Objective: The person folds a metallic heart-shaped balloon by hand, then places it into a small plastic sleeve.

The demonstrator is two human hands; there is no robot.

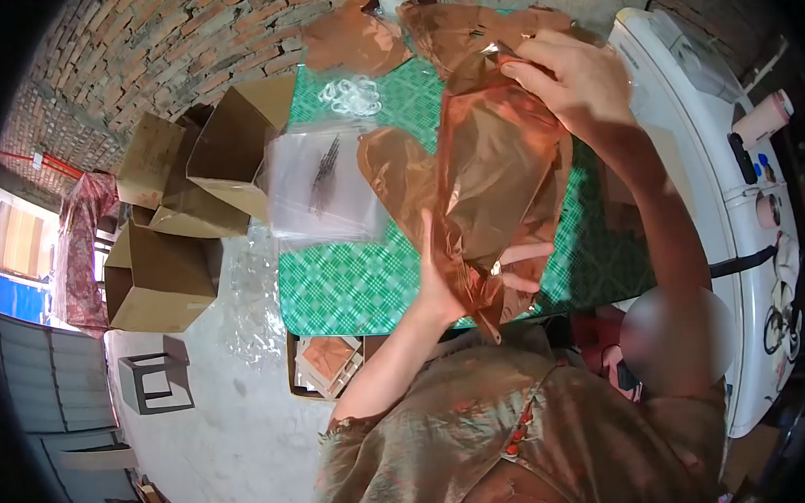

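Both hands are on a sheet of translucent copper-brown film, held up above the table with its green checked cloth. The right hand is closed on the sheet's upper edge, fingers curled over the crinkled top. The left hand is inside or behind the lower part of the film (its fingers show through the tinted plastic), gripping the bottom end where the sheet gathers to a point.

More of the same brown film lies bunched at the far end of the table. Near it sits a small heap of white rings, and just beside the held sheet a stack of clear plastic bags hangs over the table's left edge. Open cardboard boxes stand on the concrete floor to the left, against a brick wall. A white machine runs along the right side.
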